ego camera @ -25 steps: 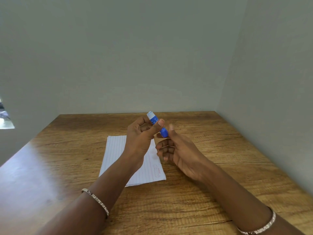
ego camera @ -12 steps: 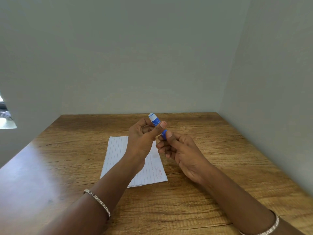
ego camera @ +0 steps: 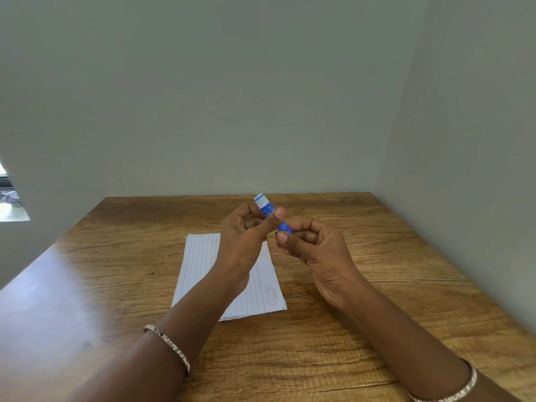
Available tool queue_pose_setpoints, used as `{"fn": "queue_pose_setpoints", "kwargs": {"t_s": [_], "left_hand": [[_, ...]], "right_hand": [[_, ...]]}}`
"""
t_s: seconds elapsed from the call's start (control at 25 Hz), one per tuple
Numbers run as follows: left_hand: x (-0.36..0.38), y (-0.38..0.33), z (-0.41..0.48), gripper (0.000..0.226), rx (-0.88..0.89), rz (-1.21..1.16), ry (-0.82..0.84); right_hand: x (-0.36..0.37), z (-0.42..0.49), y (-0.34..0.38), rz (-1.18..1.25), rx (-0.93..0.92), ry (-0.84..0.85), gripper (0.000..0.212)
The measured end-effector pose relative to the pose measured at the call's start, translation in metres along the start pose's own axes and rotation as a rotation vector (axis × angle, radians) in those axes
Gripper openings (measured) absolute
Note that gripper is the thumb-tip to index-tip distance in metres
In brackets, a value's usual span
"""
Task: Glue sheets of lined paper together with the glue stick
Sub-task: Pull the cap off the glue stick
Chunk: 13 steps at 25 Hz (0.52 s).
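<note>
At the far left a bright window opening (ego camera: 11,198) cuts into the grey wall. The wooden counter (ego camera: 95,271) fills the lower half of the view, its left part washed with glare. The left forearm comes in from the lower left edge and rises diagonally toward the middle, with a thin silver bangle (ego camera: 171,346) sitting on the wrist. Under that forearm lies the lined paper (ego camera: 200,265), flat on the counter, its long sides running away from the person; the arm crosses its middle and a red stamp shows near its near right corner.

The left hand (ego camera: 243,236) is lifted clear of the counter above the paper's far edge, palm turned toward the right, fingers curled in. Its grip is closed round the upper body of the glue stick (ego camera: 266,208), with the thumb pressed across the blue barrel. The stick tilts, its white-banded end pointing up and away to the left, its lower blue end slanting down to the right.

The right hand (ego camera: 316,250) meets it there, just beside the left one, palm up and fingers bent inward. Its grip pinches the stick's lower end between thumb and curled fingertips. The right forearm runs back to the lower right corner, wearing a second silver bracelet (ego camera: 455,393).
</note>
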<state>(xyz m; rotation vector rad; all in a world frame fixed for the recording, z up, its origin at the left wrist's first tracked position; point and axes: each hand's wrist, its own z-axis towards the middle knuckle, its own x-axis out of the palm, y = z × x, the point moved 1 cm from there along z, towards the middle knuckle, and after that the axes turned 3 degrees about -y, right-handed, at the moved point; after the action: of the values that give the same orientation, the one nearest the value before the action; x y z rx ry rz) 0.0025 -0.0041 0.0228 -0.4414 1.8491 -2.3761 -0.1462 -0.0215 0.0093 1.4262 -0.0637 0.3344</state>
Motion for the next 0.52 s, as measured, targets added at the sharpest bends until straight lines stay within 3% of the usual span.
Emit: {"fn": "queue_pose_setpoints", "kwargs": {"t_s": [0.16,0.36,0.52], "left_hand": [[-0.0004,0.0003,0.0003,0.045,0.006,0.004,0.008],[-0.0020,0.0006,0.0020,0.042,0.011,-0.002,-0.007],[-0.0014,0.0009,0.0009,0.037,0.008,-0.002,0.002]], "right_hand": [[-0.0001,0.0010,-0.0037,0.043,0.027,0.056,0.022],[0.0023,0.0001,-0.0018,0.082,0.094,0.067,0.026],[0.0016,0.0001,-0.0021,0.046,0.051,0.007,0.049]]}}
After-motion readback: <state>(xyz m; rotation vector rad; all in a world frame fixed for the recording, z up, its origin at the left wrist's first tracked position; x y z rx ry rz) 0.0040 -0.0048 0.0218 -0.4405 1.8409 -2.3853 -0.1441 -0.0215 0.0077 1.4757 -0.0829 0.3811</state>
